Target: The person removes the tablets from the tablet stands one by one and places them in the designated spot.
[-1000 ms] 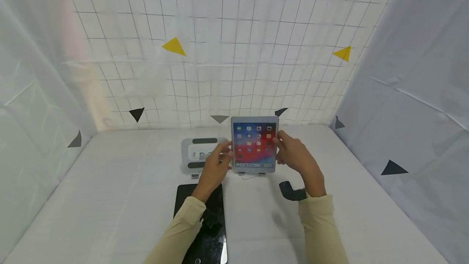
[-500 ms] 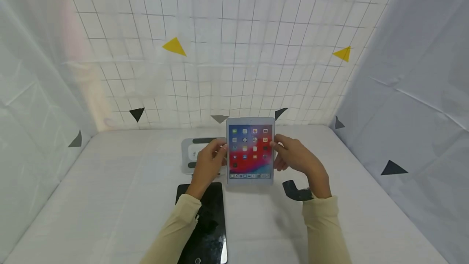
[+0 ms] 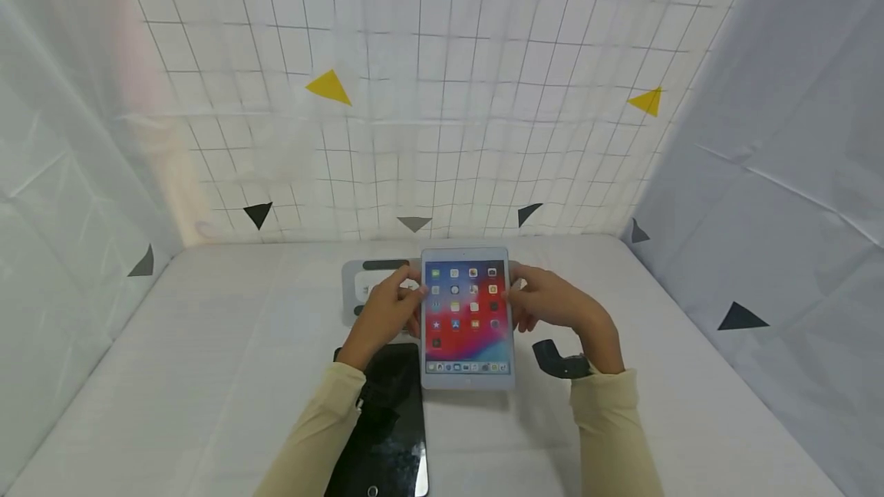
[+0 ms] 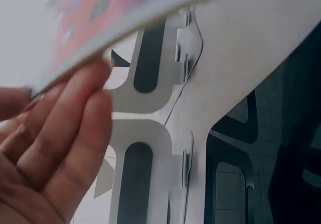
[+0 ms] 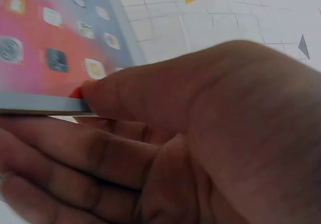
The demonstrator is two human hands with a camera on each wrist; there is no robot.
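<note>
Both hands hold a white tablet [image 3: 467, 313] by its two side edges, its lit screen of app icons tilted up above the table. My left hand [image 3: 381, 317] pinches the left edge, thumb in front and fingers behind. On the opposite edge, my right hand [image 3: 562, 301] pinches with the thumb on the front border; the right wrist view shows its fingers [image 5: 75, 148] under the tablet. Behind the left hand is a grey stand [image 3: 348, 294] with black pads, partly hidden. Two such stands, one upper [image 4: 150, 103] and one lower [image 4: 163, 158], appear in the left wrist view.
A black tablet [image 3: 390, 436] lies screen up on the white table [image 3: 207, 374], partly under the left forearm. A thin cable [image 4: 202, 43] runs by the stands. White gridded sheeting [image 3: 483, 60] closes the back, and plain sheets [image 3: 773, 175] close the sides.
The white tablet has come off the right-hand stand toward me, lower and slightly left, and tilted flatter. Both hands have moved with it, keeping their grip.
</note>
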